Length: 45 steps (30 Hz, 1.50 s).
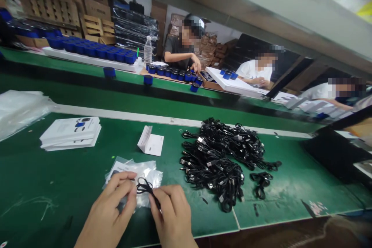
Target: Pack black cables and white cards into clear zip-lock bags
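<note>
Left hand (pixel 114 205): fingertips at clear, crinkled bags (pixel 151 168); could not tell whether pinched.
Cable (pixel 150 190): thin, black, looped; loops extended leftward past right fingertips, near counter's (pixel 72 178) front edge.
Right hand (pixel 173 205): thumb and fingers were clamped on cable.
Cable pile (pixel 215 159): tangled, lay rightward.
</note>
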Each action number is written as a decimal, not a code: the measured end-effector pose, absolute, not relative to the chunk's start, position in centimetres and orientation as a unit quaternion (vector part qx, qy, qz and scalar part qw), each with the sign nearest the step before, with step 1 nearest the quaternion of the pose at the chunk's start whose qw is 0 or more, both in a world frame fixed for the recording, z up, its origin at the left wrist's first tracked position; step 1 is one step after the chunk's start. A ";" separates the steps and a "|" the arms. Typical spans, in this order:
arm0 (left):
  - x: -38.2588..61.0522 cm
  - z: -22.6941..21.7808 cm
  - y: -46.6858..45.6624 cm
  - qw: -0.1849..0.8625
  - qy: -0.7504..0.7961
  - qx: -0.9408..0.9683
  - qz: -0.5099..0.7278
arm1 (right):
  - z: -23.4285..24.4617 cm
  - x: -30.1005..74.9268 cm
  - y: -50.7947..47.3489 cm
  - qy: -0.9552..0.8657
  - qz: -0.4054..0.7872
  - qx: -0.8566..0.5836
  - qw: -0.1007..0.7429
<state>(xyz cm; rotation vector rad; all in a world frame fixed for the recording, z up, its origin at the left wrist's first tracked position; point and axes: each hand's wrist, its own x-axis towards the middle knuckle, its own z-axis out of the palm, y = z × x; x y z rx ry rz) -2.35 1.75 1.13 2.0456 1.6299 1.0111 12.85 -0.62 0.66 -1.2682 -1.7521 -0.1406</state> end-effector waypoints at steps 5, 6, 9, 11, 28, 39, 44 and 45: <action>-2.8 1.2 1.8 0.164 0.552 0.750 0.324 | 1.4 12.8 -0.3 -0.725 0.032 -0.547 0.417; -2.8 1.2 1.8 0.163 0.547 0.755 0.323 | 1.4 12.8 -0.3 -0.732 0.042 -0.541 0.412; -2.6 1.2 1.8 0.149 0.548 0.756 0.326 | 1.2 12.7 -0.5 -0.734 0.016 -0.535 0.417; -2.4 1.2 1.8 0.140 0.544 0.762 0.323 | 1.1 12.6 -0.7 -0.729 0.010 -0.538 0.422; -2.1 0.7 1.2 0.041 0.477 0.812 0.334 | 3.2 14.7 0.1 -0.589 0.589 -0.414 0.367; -1.4 1.9 0.3 0.069 0.473 0.812 0.334 | 0.5 12.3 0.2 -0.711 0.048 -0.529 0.461; -0.1 2.1 -0.7 0.096 0.448 0.804 0.379 | 0.8 12.2 0.8 -0.583 0.193 -0.623 0.485; 0.1 2.1 -0.9 0.095 0.443 0.807 0.378 | 1.0 12.3 0.9 -0.563 0.272 -0.621 0.472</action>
